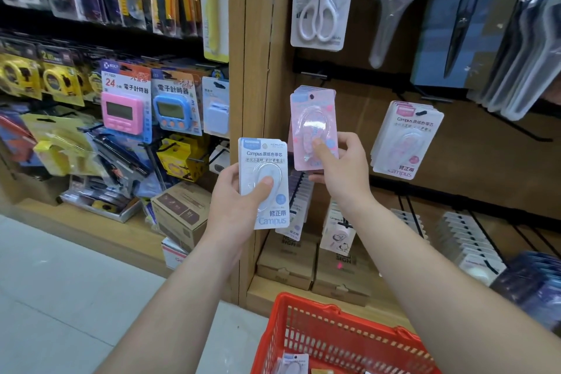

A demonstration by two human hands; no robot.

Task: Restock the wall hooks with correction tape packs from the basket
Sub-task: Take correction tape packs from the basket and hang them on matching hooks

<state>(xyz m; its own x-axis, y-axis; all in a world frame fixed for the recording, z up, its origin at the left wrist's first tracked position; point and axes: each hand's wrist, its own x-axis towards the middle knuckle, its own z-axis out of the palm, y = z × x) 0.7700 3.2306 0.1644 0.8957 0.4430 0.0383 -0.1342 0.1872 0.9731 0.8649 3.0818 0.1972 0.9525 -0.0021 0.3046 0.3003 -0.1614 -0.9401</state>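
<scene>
Pink pack (314,127) is up against the hanging pink stack (318,89). The right hand (337,167) pinches its lower end, thumb in front, keeping the top hole free. Whether it's threaded, I can't tell. The left hand (236,200) grips a blue pack (262,182) upright, probably next. The basket (334,334) sits below with a spare pack (294,364) inside.

Wooden shelving (256,70), pale tiled floor (60,297)

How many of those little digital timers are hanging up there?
2: a pink timer and a blue timer just right of it, hanging side by side on the left display. More may be hidden behind them.
</scene>
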